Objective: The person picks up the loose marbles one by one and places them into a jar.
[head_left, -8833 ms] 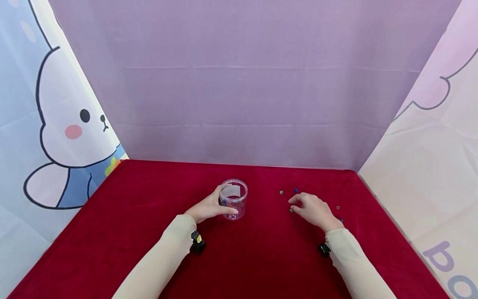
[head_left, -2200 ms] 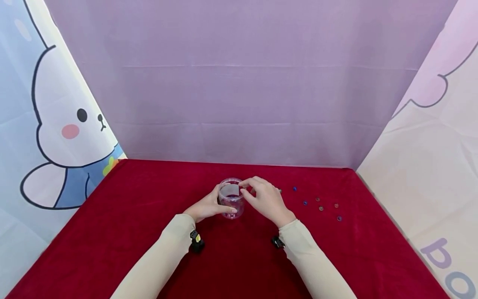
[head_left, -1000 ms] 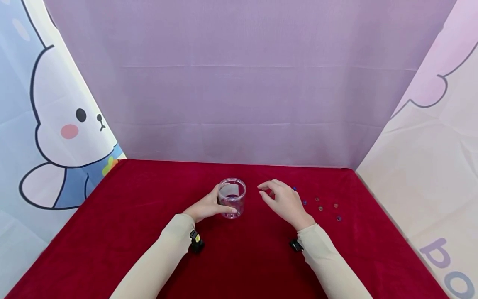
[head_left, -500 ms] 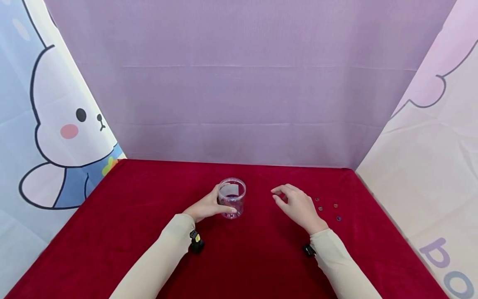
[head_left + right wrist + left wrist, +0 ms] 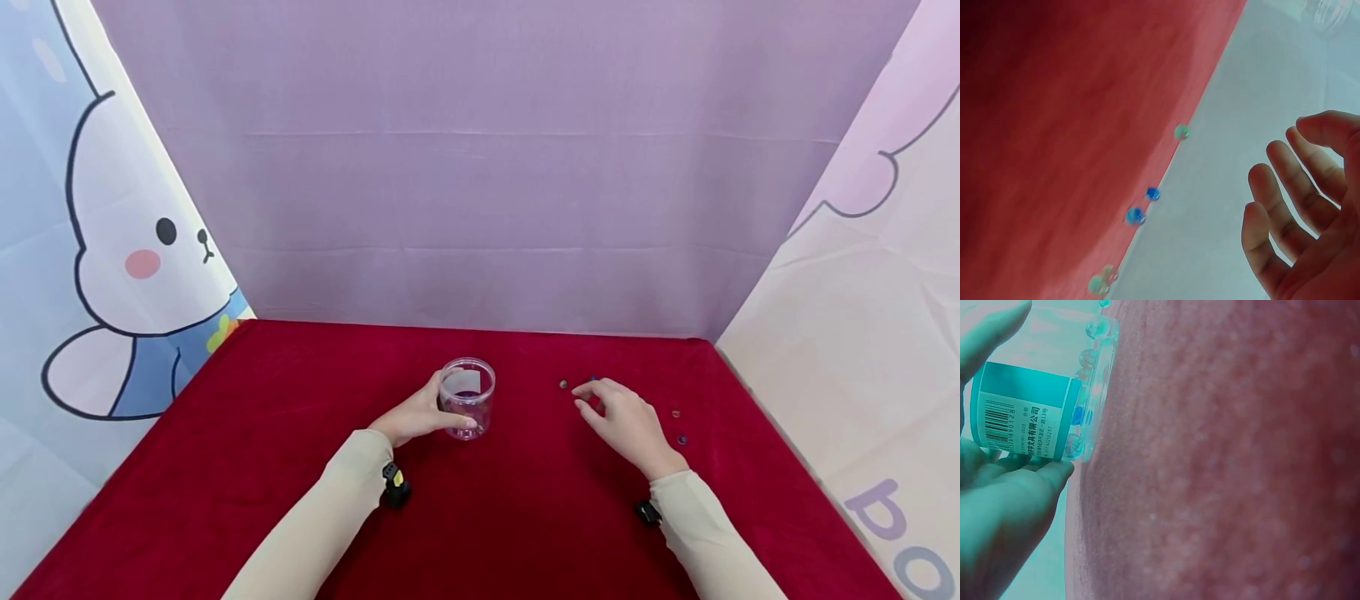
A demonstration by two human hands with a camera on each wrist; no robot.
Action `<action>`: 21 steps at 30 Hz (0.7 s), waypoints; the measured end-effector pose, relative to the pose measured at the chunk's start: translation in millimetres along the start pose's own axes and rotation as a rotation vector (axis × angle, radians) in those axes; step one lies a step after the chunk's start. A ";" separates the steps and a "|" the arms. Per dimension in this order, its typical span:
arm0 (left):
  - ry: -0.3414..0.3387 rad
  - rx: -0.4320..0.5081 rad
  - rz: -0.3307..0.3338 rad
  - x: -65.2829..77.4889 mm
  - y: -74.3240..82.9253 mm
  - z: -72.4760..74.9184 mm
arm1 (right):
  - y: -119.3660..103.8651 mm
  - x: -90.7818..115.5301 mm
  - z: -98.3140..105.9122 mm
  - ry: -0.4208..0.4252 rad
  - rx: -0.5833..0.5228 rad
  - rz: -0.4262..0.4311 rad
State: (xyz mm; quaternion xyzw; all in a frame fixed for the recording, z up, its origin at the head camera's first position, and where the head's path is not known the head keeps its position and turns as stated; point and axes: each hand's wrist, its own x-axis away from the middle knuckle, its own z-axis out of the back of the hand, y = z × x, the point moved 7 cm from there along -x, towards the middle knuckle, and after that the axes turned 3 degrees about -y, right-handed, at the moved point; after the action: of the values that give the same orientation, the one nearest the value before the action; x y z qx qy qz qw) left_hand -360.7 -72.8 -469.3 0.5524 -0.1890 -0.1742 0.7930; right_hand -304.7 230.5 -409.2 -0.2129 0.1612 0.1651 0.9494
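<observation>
"What does the left hand (image 5: 422, 414) do?"

"It grips the clear plastic jar (image 5: 480, 411) round its side, thumb nearest us; the jar stands upright on the red cloth (image 5: 315, 367); I think it's held like that to stay steady, and it leaves the top uncovered."

"What's in it?"

"Marbles (image 5: 1088, 358), down at the bottom; the barcode label (image 5: 1029, 412) is on its side, by the fingers."

"And next along?"

"A greenish marble (image 5: 563, 384), then a blue marble (image 5: 592, 378) just beside the right hand (image 5: 624, 427); that hand holds nothing I can see; its fingers bend loosely, maybe because marbles are so small."

"Past that?"

"An orange-brown marble (image 5: 676, 413) and a dark blue marble (image 5: 682, 439), near each other but not touching; the soft cloth may stop them rolling; the hand may hide others."
</observation>
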 end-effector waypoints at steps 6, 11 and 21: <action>0.002 0.003 0.004 -0.2 0.3 -0.3 | 18.1 10.1 9.5 0.013 0.025 -0.014; 0.008 0.001 0.007 0.5 0.7 0.4 | 32.2 16.3 14.9 0.010 0.048 -0.030; 0.004 0.022 0.001 -1.4 -0.6 -1.0 | 58.2 27.7 26.5 -0.025 0.069 -0.094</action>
State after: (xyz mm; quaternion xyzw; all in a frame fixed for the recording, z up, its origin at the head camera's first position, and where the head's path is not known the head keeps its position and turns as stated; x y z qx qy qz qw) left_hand -361.5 -71.5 -470.3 0.5614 -0.1897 -0.1706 0.7872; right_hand -295.9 299.2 -417.3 -0.1854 0.1448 0.1174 0.9648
